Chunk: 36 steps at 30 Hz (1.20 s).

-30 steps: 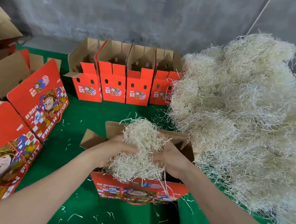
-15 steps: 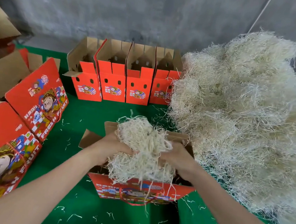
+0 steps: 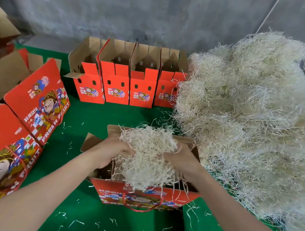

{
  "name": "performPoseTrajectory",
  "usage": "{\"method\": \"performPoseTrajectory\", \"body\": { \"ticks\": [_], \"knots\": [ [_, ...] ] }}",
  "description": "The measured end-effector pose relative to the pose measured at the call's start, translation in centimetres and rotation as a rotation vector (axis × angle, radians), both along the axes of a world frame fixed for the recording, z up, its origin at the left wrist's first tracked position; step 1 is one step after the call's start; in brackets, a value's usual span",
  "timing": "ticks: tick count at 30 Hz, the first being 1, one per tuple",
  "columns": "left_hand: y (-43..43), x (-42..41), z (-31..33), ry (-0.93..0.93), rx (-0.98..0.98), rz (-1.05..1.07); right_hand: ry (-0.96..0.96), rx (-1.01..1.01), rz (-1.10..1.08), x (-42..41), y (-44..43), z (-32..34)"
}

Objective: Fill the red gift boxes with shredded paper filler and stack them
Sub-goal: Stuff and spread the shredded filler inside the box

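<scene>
Moved: both hands sit a touch wider apart than a second ago, and the clump of pale shredded paper filler (image 3: 147,156) between them has been teased out broader and looser over the box mouth.
Left hand: the left hand (image 3: 109,153) grips the clump's left side, fingers curled into the strands.
Right hand: the right hand (image 3: 182,164) grips the opposite side the same way, fingertips buried.
Where the filler is: the clump sits half in, half above the open red cardboard gift box with rope handle (image 3: 142,197), with strands trailing over its front wall.
What it means: my read is that fluffing is under way and this box is close to filled; stacking not yet begun.
Supply: the big heap of pale shredded filler (image 3: 247,122) lies just beside the box on the right.
Waiting: a row of four open red boxes (image 3: 117,84) stands at the back of the green table cover (image 3: 112,116).
Left edge: two closed red printed boxes (image 3: 39,98) lie tilted, the nearer one cut off.
Hard to tell: the box floor is hidden, so the fill depth is unknown; the row's contents are too dark to read.
</scene>
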<state>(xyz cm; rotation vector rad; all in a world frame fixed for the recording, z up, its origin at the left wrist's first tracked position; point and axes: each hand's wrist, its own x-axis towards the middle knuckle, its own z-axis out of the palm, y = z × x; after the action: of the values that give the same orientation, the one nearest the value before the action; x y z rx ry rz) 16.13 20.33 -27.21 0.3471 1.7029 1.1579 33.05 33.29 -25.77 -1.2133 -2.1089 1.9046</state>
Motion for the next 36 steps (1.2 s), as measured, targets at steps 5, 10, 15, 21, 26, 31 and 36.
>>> {"method": "performPoseTrajectory", "body": {
  "ticks": [5,10,15,21,26,31,36],
  "knots": [
    [-1.5,-1.9,-0.1,0.053,-0.036,-0.028,-0.016,-0.033,-0.163,2.1,2.4,0.3],
    [-2.5,-3.1,0.4,-0.019,-0.028,-0.071,0.006,0.048,-0.35,3.0,3.9,0.4],
    [-2.2,-2.0,1.1,-0.058,0.018,-0.154,0.05,0.048,-0.247,2.1,1.7,0.9],
    [-0.2,0.8,1.1,0.183,-0.049,-0.503,0.183,-0.31,-0.045,0.9,-0.2,0.8],
    [0.4,1.5,1.4,0.34,-0.029,-0.385,0.14,-0.042,0.154,1.5,-0.1,0.1],
    [-2.3,-2.1,1.5,0.292,-0.06,-0.256,0.034,0.31,-0.014,3.6,2.9,0.8],
    [-2.2,-1.3,1.9,-0.002,-0.063,-0.188,0.166,0.049,0.112,3.2,2.7,0.2]
  ]
}}
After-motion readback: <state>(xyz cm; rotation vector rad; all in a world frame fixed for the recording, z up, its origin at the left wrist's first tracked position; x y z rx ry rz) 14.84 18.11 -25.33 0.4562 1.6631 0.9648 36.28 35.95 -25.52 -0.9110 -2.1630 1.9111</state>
